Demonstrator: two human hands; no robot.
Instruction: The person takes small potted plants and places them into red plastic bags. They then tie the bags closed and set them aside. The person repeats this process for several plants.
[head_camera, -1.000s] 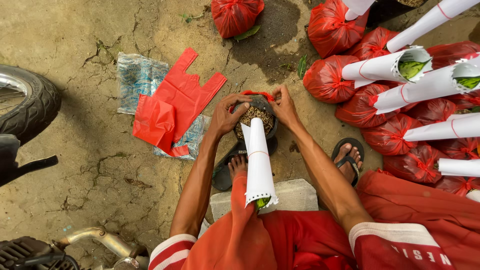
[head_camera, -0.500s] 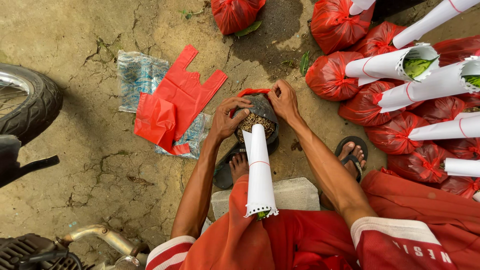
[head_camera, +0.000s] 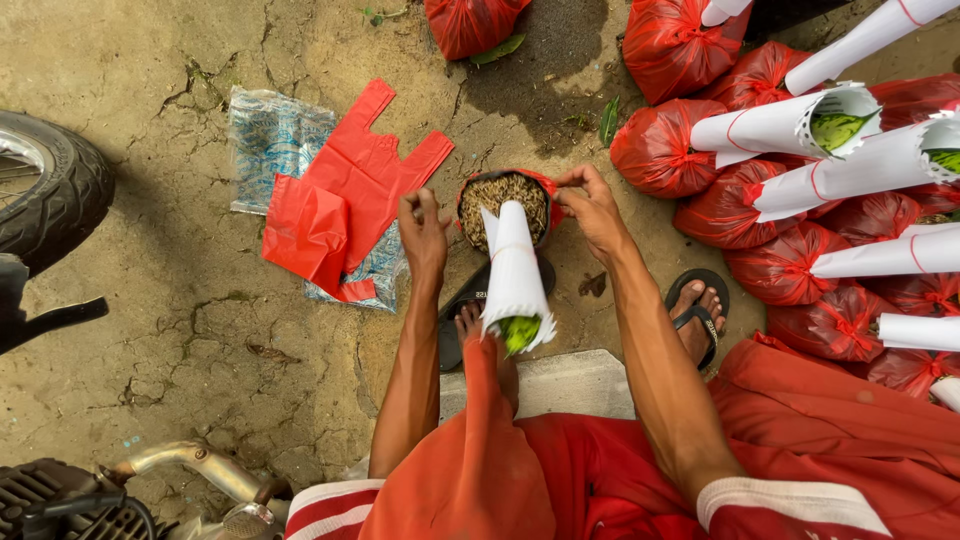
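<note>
Sitting between both hands' fingers (head_camera: 578, 186), the soil-filled red bag (head_camera: 505, 205).

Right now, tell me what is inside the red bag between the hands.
The red bag holds brown husk-like fill and a white paper cone around green leaves. The plant's base is covered.

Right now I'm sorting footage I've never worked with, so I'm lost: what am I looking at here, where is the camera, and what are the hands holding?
This is one view from a camera on a seated person's head, looking down at cracked ground. The left hand and right hand pinch opposite rims of a red plastic bag of brown husky soil. A white paper cone around a green seedling stands in it. Flat red plastic bags lie to the left; tied red bags with paper cones are piled on the right. A black tyre shows at the left edge.
</note>
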